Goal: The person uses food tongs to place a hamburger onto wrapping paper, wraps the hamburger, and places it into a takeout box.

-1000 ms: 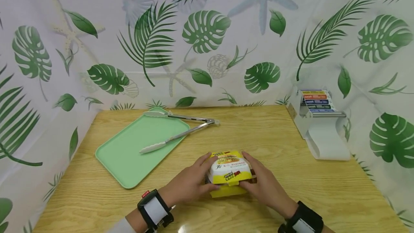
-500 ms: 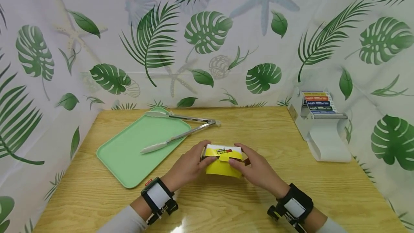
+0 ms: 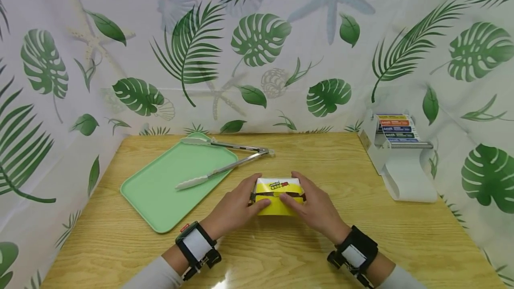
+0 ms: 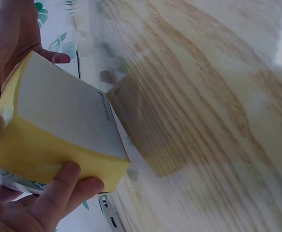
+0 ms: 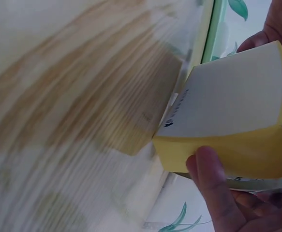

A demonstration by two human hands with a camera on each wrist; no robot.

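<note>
A small yellow-and-white cardboard burger box (image 3: 278,185) is held between both hands near the middle of the table, tilted so its front faces the head camera. Printed food-brand lettering shows on its lid. A dark gap runs between lid and lower half. My left hand (image 3: 233,208) grips the left side, thumb on the yellow front. From the right, my right hand (image 3: 321,211) grips the other side, its thumb at the middle of the front by the seam. Both wrist views show the box's white underside (image 4: 66,104), with its back edge close to the tabletop. The contents are hidden.
A green tray (image 3: 154,195) lies at the left, with metal tongs (image 3: 241,160) spread open across its right edge. At the back right stands a white dispenser (image 3: 371,146) with a strip of coloured labels (image 3: 397,127). A leaf-print curtain (image 3: 257,70) surrounds the wooden table (image 3: 257,253).
The burger box has tipped back, so its printed top no longer shows and its front faces the camera. Both hands turned with it. The right thumb has shifted slightly left along the front.
</note>
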